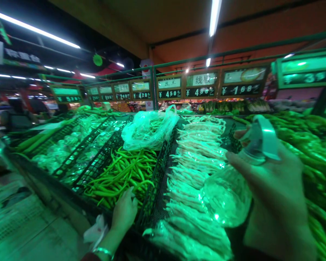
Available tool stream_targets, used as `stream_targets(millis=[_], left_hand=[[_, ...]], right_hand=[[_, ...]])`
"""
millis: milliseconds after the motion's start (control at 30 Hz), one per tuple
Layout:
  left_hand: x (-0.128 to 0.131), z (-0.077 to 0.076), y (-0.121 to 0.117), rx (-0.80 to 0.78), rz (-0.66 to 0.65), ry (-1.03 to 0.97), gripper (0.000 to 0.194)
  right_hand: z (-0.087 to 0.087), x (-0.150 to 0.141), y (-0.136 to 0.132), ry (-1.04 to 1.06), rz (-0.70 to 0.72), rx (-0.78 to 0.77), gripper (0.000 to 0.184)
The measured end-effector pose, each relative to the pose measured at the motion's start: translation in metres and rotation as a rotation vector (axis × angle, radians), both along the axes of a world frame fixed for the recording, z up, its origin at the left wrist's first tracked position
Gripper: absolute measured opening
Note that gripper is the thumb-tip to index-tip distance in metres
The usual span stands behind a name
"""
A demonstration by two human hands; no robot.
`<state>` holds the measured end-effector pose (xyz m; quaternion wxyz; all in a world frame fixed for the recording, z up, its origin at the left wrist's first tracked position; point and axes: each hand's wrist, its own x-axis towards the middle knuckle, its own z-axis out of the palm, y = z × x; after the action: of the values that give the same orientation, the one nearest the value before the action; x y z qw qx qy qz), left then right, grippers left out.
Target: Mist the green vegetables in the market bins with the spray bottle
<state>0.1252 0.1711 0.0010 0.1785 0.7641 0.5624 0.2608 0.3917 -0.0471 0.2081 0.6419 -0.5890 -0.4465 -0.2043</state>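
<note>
Held up at the right, my right hand is closed around the neck of a clear spray bottle with a pale spray head. The bottle tilts over long pale green beans laid in rows. My left hand, with a bracelet at the wrist, reaches into a black crate of thin green beans. Its bent fingers close on beans at the crate's near end, the tips partly hidden. A crumpled white plastic bag hangs beside that wrist.
Behind the thin beans lies a clear bag of beans. Black crate walls divide the stand. Wrapped vegetables fill crates to the left, and green peppers are heaped at right. Price signs hang above.
</note>
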Motion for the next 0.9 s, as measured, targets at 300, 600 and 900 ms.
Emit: stream_targets(millis=[300, 600, 900], left_hand=[[0.0, 0.001, 0.0, -0.023, -0.002, -0.014, 0.052], [0.001, -0.001, 0.0, -0.001, -0.021, -0.017, 0.053], [0.001, -0.006, 0.003, 0.04, -0.004, -0.016, 0.052]], right_hand=[[-0.005, -0.027, 0.016, -0.047, 0.226, -0.106, 0.036], [0.0, -0.07, 0.027, -0.122, 0.435, -0.159, 0.027], [-0.015, -0.097, 0.034, -0.112, 0.626, -0.356, 0.027]])
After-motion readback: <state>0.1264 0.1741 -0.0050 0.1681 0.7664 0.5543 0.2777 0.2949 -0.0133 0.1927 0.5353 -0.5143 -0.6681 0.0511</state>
